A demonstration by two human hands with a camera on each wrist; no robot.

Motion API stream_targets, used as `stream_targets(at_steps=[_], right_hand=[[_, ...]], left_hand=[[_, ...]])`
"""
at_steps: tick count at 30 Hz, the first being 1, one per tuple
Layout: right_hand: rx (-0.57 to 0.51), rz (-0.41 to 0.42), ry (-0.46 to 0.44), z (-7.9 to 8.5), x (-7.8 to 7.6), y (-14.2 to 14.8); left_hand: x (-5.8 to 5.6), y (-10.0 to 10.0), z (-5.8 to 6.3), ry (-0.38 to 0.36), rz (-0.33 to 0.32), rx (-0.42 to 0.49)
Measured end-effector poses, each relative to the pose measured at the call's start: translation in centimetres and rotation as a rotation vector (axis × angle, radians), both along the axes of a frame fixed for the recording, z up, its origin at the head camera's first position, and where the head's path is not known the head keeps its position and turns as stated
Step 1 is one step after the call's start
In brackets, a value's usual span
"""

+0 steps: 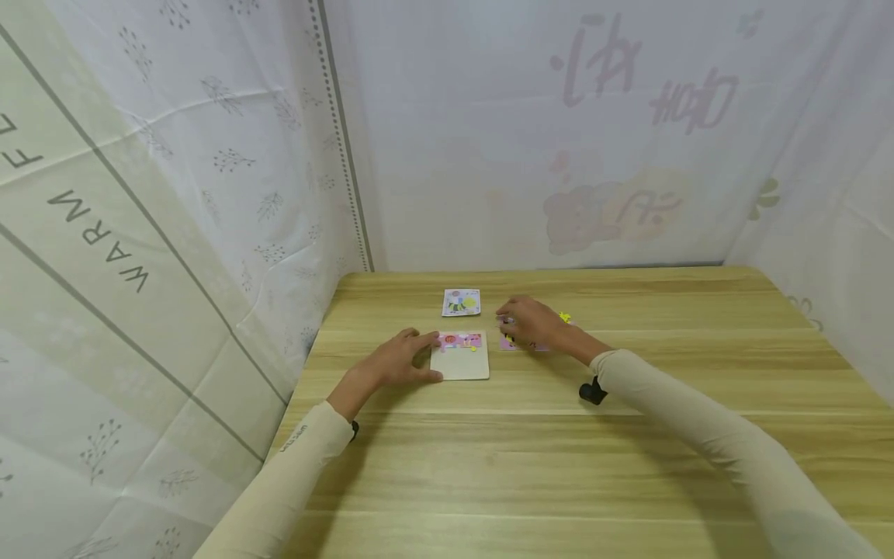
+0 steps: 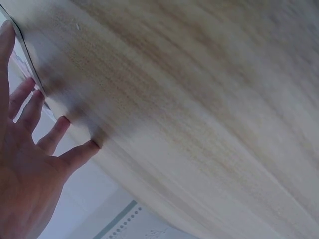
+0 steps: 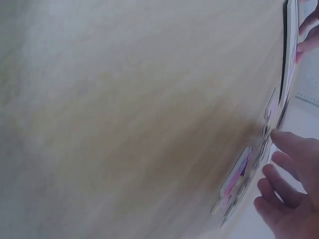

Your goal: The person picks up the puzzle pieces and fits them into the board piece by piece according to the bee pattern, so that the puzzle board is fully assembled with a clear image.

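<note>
A square white puzzle board [image 1: 459,365] lies on the table, with a strip of pink picture pieces [image 1: 462,340] along its far edge. My left hand [image 1: 401,359] rests at the board's left side, fingers spread, index finger at the upper corner and thumb by the lower one. To the right of the board my right hand [image 1: 534,322] reaches over several loose pink and yellow puzzle pieces [image 1: 515,341], covering part of them. In the right wrist view its fingers are loosely bent, fingertips right by the flat pieces [image 3: 237,177].
Behind the board lies a square card [image 1: 462,303] with a striped bee picture. A yellow piece [image 1: 565,317] shows beyond my right wrist. The wooden table [image 1: 489,466] meets hanging printed curtains [image 1: 531,155] at its back and left side.
</note>
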State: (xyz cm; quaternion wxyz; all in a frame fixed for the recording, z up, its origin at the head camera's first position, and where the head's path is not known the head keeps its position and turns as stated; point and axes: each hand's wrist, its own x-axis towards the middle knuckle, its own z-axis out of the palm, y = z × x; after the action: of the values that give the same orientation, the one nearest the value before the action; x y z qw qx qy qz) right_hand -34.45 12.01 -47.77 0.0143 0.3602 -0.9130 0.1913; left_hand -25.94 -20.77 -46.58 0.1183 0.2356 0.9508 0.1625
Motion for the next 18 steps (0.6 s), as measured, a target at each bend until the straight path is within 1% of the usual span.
stream_targets(at_steps=[3, 6, 11, 15, 18], right_hand=[[-0.007, -0.023, -0.050, -0.15, -0.35, 0.53], [-0.009, -0.016, -0.074, -0.27, -0.70, 0.76], [-0.009, 0.008, -0.066, -0.23, -1.02, 0.74], [-0.010, 0.019, -0.060, -0.12, -0.99, 0.67], [-0.029, 0.039, -0.053, -0.05, -0.92, 0.64]], left_hand=[[-0.01, 0.03, 0.00, -0.005, 0.007, -0.001], [0.00, -0.01, 0.01, -0.005, 0.012, 0.008], [-0.04, -0.03, -0.03, 0.004, 0.005, 0.017], [-0.02, -0.04, -0.11, 0.009, -0.001, 0.020], [0.06, -0.07, -0.09, 0.015, -0.006, 0.027]])
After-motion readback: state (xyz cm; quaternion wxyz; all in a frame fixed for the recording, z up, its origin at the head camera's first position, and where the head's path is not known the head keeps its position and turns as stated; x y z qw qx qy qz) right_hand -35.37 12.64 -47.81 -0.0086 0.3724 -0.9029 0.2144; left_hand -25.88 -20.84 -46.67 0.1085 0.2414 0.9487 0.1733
